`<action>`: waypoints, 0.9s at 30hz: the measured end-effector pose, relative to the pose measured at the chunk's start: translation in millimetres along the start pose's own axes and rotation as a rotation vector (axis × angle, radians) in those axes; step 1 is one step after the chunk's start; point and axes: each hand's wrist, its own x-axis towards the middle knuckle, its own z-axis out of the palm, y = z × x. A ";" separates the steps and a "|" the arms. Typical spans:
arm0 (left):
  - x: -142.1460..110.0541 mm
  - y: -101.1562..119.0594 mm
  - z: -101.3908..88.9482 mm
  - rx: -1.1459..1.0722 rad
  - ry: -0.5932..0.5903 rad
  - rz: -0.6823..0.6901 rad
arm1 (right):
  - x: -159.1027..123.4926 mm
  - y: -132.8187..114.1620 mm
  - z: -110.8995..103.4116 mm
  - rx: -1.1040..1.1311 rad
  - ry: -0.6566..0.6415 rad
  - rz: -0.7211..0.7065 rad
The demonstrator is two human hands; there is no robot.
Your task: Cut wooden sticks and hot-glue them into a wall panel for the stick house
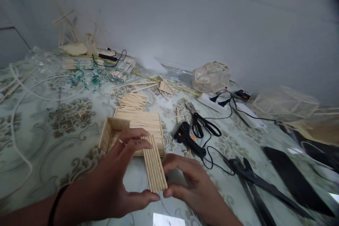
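Observation:
A small panel of wooden sticks [154,164], laid side by side, is held tilted above the table between my two hands. My left hand [119,169], with a ring and a black wrist band, grips its far end with the fingers and its near end with the thumb. At the near right corner, the thumb and fingers of my right hand [188,182] pinch the panel. Just behind them lies a larger flat stick base [147,122] with low walls standing at its left, forming a box corner [107,132]. My left hand and the panel hide part of this base.
To the right are a black glue gun [189,141], scissors [202,123], large pliers-like cutters [254,180] and a dark flat slab [296,180]. Loose sticks [132,101] lie behind the base. A power strip [212,102] with cords and stick-built models [212,77] stand near the wall.

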 end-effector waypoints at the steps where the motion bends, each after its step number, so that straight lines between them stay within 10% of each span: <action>1: -1.0 -1.4 0.1 -0.011 0.007 -0.005 | 0.0 -0.3 0.1 -0.007 -0.008 -0.005; 13: 14.3 6.1 -6.2 -0.539 0.342 -0.226 | 1.2 -2.3 -16.1 0.181 0.182 0.053; 27: 19.5 7.8 -10.7 -0.697 -0.001 -0.516 | -3.3 2.9 -23.4 0.243 0.241 -0.016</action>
